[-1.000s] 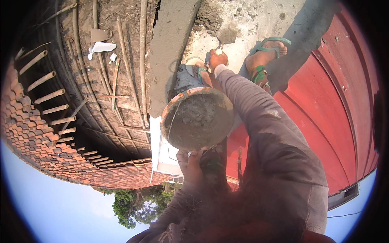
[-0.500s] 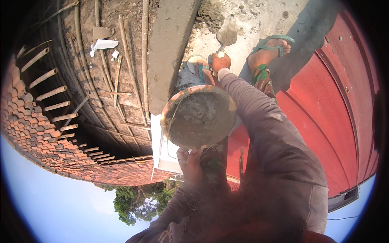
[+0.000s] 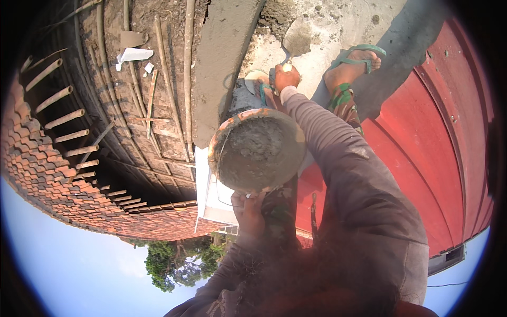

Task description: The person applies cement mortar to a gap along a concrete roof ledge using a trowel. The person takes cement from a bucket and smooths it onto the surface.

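My right hand (image 3: pixel 286 78) is closed round the pale handle of a trowel (image 3: pixel 297 38), whose blade lies low over the concrete ledge beside a heap of loose mortar (image 3: pixel 274 20). My left hand (image 3: pixel 249 212) grips the near rim of a round bucket (image 3: pixel 213 150) with a thin wire handle. Wet grey mortar (image 3: pixel 256 153) fills much of the bucket. To the left of the trowel runs a wall top (image 3: pixel 224 63) coated in smooth grey mortar. Part of my left hand's fingers is hidden under the rim.
My sandalled feet (image 3: pixel 348 68) stand on the concrete ledge (image 3: pixel 330 26). Red metal roofing (image 3: pixel 422 137) slopes off to the right. Left of the wall lies a drop with bamboo poles (image 3: pixel 189 79) and scraps, bordered by a tiled roof (image 3: pixel 47 179).
The trowel blade has shifted slightly up and to the right, turning a little. The bucket and my left hand stay nearly in place, with a small shift of the whole view.
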A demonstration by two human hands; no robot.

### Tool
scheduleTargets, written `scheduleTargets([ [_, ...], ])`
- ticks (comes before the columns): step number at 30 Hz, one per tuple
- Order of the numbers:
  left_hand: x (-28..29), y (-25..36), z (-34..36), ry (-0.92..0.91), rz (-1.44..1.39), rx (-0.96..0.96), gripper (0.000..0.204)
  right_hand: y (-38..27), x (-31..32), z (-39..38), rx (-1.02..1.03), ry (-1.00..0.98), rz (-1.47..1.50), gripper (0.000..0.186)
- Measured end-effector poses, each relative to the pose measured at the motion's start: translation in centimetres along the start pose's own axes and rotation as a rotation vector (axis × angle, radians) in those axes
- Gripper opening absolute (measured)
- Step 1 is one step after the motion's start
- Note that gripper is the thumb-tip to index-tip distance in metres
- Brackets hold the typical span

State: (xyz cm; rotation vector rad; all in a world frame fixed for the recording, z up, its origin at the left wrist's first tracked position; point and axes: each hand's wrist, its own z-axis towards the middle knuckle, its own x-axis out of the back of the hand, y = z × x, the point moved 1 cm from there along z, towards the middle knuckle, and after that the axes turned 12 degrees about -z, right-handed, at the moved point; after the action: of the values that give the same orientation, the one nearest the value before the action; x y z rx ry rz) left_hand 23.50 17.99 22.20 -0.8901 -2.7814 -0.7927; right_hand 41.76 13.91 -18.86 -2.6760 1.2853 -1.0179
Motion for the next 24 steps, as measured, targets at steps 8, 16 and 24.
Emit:
scheduleTargets([
  [8,-0.8,1.0,0.4,0.039,-0.136,0.081,0.033,4.4,0.1,0.5,0.017,-0.001,-0.170,0.033],
  [16,-0.5,0.5,0.6,0.007,-0.009,0.058,0.034,2.5,0.0,-2.1,0.134,-0.089,-0.161,0.031],
  [24,-0.1,-0.2,0.5,0.012,0.015,0.041,0.032,0.3,2.5,-1.7,-0.128,-0.200,-0.047,0.034],
])
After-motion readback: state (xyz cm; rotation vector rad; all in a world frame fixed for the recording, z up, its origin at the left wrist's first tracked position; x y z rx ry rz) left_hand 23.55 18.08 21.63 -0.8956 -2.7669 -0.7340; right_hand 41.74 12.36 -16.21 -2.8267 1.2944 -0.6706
